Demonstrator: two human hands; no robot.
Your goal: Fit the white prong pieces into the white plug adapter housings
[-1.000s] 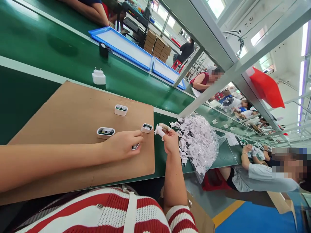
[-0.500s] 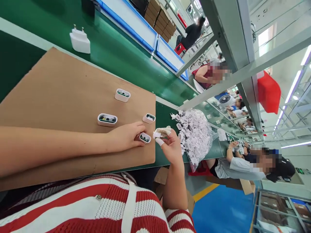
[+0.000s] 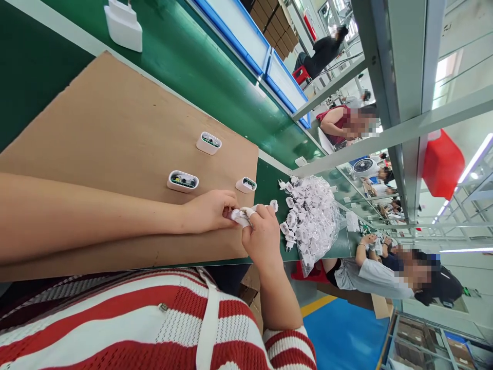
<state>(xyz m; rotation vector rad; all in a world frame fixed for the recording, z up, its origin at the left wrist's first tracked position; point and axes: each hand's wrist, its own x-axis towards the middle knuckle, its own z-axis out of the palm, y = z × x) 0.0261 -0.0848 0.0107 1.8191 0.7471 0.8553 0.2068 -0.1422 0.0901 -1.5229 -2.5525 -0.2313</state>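
Observation:
My left hand (image 3: pixel 210 210) comes in from the left over the cardboard and pinches a white charger housing (image 3: pixel 233 215), mostly hidden by the fingers. Against it, my right hand (image 3: pixel 262 231) presses a small white plug cap (image 3: pixel 242 219); white covers wrap some of its fingertips. Whether the two parts are joined cannot be seen. Three more open housings with circuit boards inside stand on the cardboard: one housing (image 3: pixel 245 184) just beyond my hands, a wider housing (image 3: pixel 183 181) above my left forearm, and another housing (image 3: pixel 208 143) farther back.
A cardboard sheet (image 3: pixel 127 128) covers part of the green table. Right of my hands, a clear bag (image 3: pixel 314 221) spills many white plug caps. A complete white charger (image 3: pixel 123 28) stands at the back left. Blue-rimmed trays (image 3: pixel 287 85) line the far side. A co-worker (image 3: pixel 370 272) sits farther right.
My right hand has moved left and brought the plug cap against the housing in my left hand. That housing's open end is now covered. The view has shifted slightly.

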